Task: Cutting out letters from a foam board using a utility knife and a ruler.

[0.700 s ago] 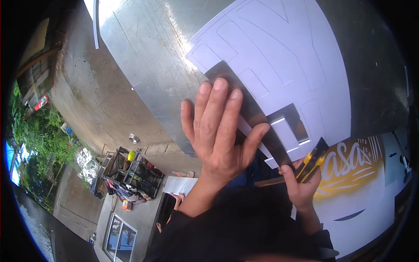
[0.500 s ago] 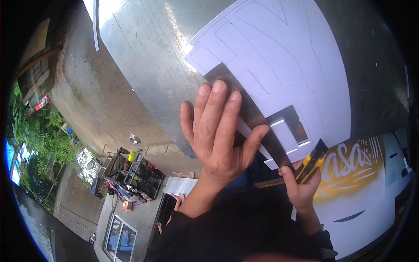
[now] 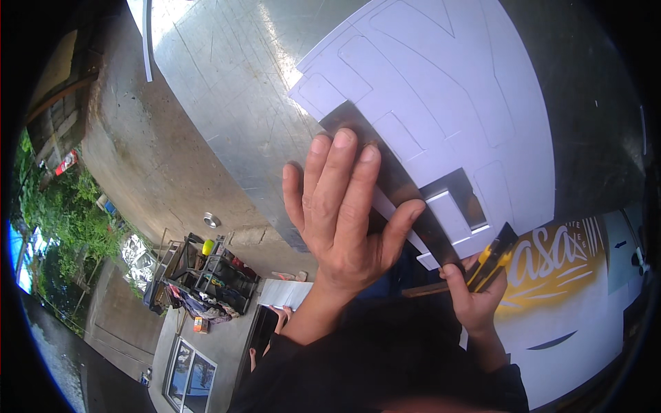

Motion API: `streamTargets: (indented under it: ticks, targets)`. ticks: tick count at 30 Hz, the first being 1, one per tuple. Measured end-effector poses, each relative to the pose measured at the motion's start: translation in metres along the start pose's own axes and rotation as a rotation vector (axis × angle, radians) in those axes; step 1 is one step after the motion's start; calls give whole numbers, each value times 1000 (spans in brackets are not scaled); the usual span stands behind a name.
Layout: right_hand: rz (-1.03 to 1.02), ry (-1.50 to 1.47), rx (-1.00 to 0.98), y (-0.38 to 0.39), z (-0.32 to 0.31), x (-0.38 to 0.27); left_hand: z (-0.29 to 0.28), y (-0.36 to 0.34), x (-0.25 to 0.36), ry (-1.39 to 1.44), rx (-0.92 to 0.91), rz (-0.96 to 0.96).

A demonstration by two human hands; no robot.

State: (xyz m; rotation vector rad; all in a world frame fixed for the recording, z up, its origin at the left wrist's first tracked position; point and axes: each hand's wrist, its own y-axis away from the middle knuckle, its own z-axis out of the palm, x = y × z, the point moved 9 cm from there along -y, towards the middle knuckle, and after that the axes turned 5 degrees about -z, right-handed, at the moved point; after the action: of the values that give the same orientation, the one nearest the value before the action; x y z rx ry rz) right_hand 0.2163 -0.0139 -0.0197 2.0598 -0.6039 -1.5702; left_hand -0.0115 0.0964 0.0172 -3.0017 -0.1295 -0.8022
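Observation:
My left hand (image 3: 344,213) lies with fingers spread on a dark flat ruler (image 3: 430,227), pressing it on a white sheet (image 3: 434,82) marked with thin outlines. The sheet rests on a scratched metal worktop (image 3: 220,82). A small rectangular opening (image 3: 471,210) in the sheet sits beside the ruler, with a narrow white strip (image 3: 444,213) in it. My right hand (image 3: 475,296), lower right, grips a yellow and black utility knife (image 3: 489,261), its thumb at the ruler's lower end.
A large white board (image 3: 551,330) with yellow painted lettering lies at lower right. Concrete ground (image 3: 158,158) stretches left below the worktop, with a cluttered black rack (image 3: 217,275), a window (image 3: 189,372) and greenery (image 3: 48,234) beyond. Bare limbs (image 3: 281,316) of another person show behind my left arm.
Both hands, the ruler and the sheet have shifted very slightly down in the picture; the grip on the knife and the spread of my left fingers look the same.

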Motion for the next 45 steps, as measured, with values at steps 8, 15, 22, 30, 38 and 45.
streamTargets:
  ticks: [8, 15, 22, 30, 38, 45]
  targets:
    - [40, -36, 13, -1, 1, 1, 3, 2, -1, -17, -12, -5]
    - [25, -31, 13, 0, 1, -2, 1, 0, 1, -32, -7, -1]
    - [60, 12, -101, -2, 2, -5, 2, -1, 1, -35, -11, 2]
    - [64, -13, -82, -4, 4, -6, 2, -2, 0, -22, 25, 0]
    - [29, -38, -17, -1, 0, -1, 1, -3, 2, -54, -18, 11]
    - [56, -44, -30, 1, -1, 4, 3, -3, 2, -38, -25, -1]
